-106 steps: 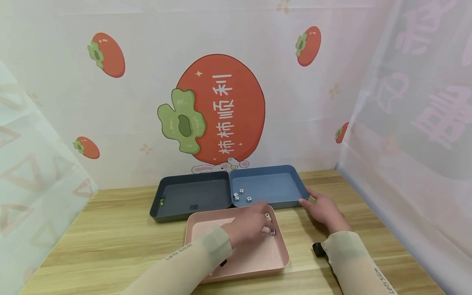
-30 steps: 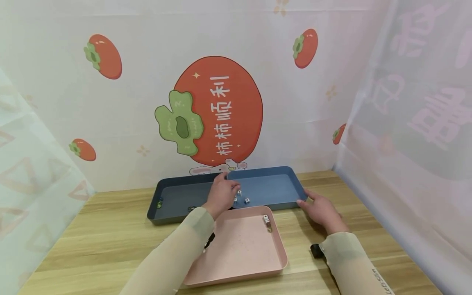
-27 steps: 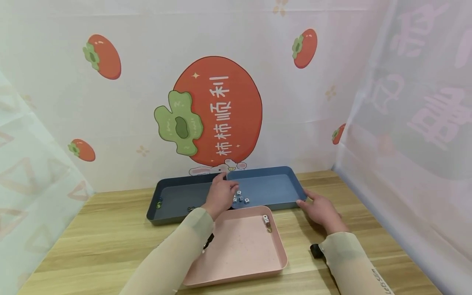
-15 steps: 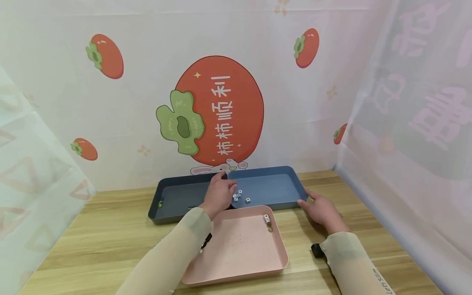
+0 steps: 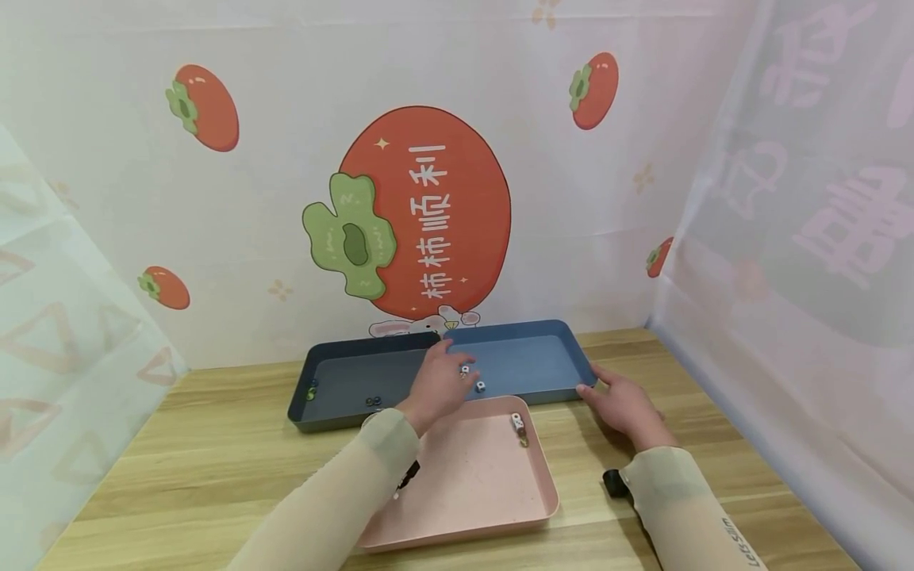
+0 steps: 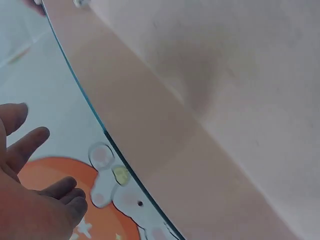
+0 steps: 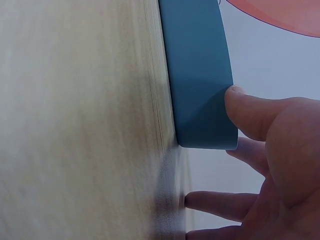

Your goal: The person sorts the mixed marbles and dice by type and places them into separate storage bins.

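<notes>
Dice (image 5: 481, 387), white cubes, sit near spread-apart left grip (image 5: 439, 383); right grip (image 5: 628, 408) clamps round-cornered blue tray (image 5: 531, 362).

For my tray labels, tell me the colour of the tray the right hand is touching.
The tray is blue, clearest in the head view.

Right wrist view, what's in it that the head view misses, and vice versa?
Only the right wrist view plainly shows two lower fingers of the right hand, clear of the blue tray. Only the head view shows the left hand, pink tray, dark tray and white dice. Both show the thumb on the blue tray, the wooden table and red print.
</notes>
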Available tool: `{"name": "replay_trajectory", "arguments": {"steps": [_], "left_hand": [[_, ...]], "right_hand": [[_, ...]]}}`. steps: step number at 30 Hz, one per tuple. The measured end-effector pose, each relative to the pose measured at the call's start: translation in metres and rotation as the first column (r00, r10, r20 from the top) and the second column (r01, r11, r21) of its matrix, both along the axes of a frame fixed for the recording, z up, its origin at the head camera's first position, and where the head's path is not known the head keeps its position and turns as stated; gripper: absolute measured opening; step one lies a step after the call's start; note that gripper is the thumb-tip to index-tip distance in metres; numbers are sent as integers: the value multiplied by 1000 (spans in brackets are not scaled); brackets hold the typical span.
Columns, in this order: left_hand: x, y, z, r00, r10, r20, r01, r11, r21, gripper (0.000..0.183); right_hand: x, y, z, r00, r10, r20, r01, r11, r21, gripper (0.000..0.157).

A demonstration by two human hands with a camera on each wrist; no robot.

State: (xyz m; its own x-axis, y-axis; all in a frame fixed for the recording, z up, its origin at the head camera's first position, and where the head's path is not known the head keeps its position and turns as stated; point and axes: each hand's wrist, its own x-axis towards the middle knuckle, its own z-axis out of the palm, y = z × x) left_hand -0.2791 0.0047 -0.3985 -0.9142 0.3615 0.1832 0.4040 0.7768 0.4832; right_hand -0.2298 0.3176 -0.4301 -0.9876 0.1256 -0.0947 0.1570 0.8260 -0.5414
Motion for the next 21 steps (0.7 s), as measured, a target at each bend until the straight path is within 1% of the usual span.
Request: {"name": "replay_trajectory", "arguments": {"steps": [2,5,7,8,9,11,14,15,16,18,19,21], "left_hand": [[5,5,1,1000,-26,2,26,1000,-6,31],[14,12,1,996,-85,-16,85,996,-18,17],[19,16,1,990,-139,-31,137,989,-55,7],[20,19,0,984,-173,-42,169,982,-84,9],[22,21,-1,976,-211,-51,204,972,-116,12],[25,25,-4,955,-290,-56,275,942,-194,14],[28,31,-9,909,-411,-72,372,877,-303,9],[28,32,-10,893,-443,-76,397,858,-326,8],[29,33,-11,881,-467,-76,419,845,-334,9],[30,34,-13,864,-499,-71,452,830,-328,12],[30,34,-14,857,-511,-63,470,826,-312,14],[32,35,-15,850,-525,-50,492,823,-284,18]], "right_hand": [[0,0,0,1000,10,-11,-10,1000,2,74],[0,0,0,1000,11,-16,-11,1000,4,73],[1,-1,0,1000,7,-14,-7,1000,6,73],[1,-1,0,1000,4,-10,-4,1000,6,73],[1,-1,1,1000,1,-5,-1,1000,5,73],[1,-1,0,1000,-3,-2,3,1000,6,74],[1,0,0,1000,1,-4,-1,1000,5,73],[0,0,-1,1000,0,-5,0,1000,5,73],[0,0,-1,1000,2,-7,-2,1000,6,73],[-1,0,-1,1000,5,-8,-5,1000,6,73],[-1,0,-1,1000,5,-8,-5,1000,3,73],[-1,0,-1,1000,9,-11,-9,1000,3,73]]}}
